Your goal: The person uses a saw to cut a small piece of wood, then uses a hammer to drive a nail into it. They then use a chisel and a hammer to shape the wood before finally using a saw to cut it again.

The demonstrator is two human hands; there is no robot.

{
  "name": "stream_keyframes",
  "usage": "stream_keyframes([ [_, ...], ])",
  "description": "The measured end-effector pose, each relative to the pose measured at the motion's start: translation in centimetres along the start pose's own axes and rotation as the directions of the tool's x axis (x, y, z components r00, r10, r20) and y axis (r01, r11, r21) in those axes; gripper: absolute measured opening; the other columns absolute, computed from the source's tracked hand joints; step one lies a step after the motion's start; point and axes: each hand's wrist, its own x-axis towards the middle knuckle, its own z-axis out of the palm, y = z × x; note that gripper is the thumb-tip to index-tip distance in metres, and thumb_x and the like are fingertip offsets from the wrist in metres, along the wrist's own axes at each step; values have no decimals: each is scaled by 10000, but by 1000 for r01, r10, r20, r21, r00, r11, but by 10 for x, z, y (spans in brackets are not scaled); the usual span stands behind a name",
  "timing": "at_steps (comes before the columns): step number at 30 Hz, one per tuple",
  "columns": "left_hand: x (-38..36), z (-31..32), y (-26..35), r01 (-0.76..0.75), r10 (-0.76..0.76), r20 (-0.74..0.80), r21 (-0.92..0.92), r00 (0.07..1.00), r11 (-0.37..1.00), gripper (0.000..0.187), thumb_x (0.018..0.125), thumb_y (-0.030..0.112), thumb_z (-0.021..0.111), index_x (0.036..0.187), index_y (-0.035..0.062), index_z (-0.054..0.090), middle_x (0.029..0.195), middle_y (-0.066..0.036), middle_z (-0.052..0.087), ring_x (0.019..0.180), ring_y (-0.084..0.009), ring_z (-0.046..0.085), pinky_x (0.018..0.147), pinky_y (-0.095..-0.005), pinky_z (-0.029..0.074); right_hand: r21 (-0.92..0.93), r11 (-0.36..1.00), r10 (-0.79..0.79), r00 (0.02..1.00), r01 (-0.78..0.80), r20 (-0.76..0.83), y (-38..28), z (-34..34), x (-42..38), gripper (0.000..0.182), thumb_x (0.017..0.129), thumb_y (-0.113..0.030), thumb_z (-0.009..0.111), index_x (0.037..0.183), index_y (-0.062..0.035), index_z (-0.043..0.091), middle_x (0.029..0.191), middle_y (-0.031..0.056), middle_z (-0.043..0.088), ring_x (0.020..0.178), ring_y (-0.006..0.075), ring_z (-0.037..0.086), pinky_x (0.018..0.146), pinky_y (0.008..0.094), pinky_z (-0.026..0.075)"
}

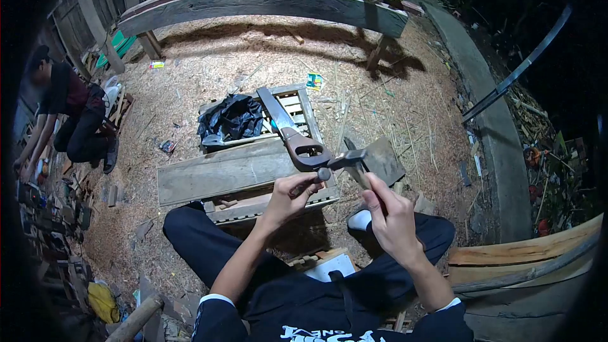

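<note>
My right hand [391, 212] is closed round the handle of a hammer [348, 159], its metal head pointing left. My left hand [290, 198] is closed round a dark tool with a round end [323, 174], close to the hammer head; its exact kind is unclear. Just beyond both hands, a handsaw [293, 134] lies on a low wooden crate [309, 111]. A black plastic bag [233, 118] rests on the crate's left part. A wide board [221, 173] lies across its near part.
A large wooden workbench [266, 9] spans the far side. Another person [79, 111] crouches at the left. Planks [525, 250] lie at the lower right, beside a concrete edge [506, 171]. Wood shavings cover the ground. A log end [136, 320] juts in at the lower left.
</note>
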Motion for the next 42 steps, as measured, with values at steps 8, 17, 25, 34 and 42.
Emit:
stream_keyframes([
  [8,1,2,2,3,-3,28,0,1000,1000,239,944,-24,691,1182,-25,713,1020,-135,782,948,-196,764,827,-298,593,127,988,-53,965,88,-256,-19,-21,9,348,1053,-245,594,1370,-103,622,886,193,711,724,394,686,630,468,523],
  [17,-4,4,4,-40,38,35,56,999,998,243,933,-31,704,1175,-20,717,1019,-139,778,923,-197,768,783,-293,593,90,987,-116,976,134,-184,-7,3,-9,373,1061,-221,581,1413,-100,601,1060,243,730,905,421,730,731,475,569],
  [25,-4,0,-3,-22,23,17,-26,1000,999,266,925,-32,709,1191,-23,715,1025,-141,786,932,-182,771,782,-283,596,126,990,-34,961,71,-275,-11,-10,-3,383,1070,-235,568,1434,-120,596,975,218,738,783,376,732,664,434,557],
  [34,-8,-3,3,-16,17,29,-33,999,999,287,921,-50,708,1207,-20,716,1038,-140,786,960,-199,773,813,-291,607,114,992,-27,970,56,-244,-9,5,-6,380,1056,-228,591,1418,-114,602,1065,235,734,890,387,742,738,459,568],
  [42,-11,-9,2,10,-11,-39,-26,999,1000,167,958,-7,688,1110,-30,756,994,-100,794,913,-153,756,806,-283,589,185,981,4,957,51,-289,-19,-2,-7,362,1076,-218,557,1400,-70,619,1124,206,747,865,325,763,703,437,569],
])
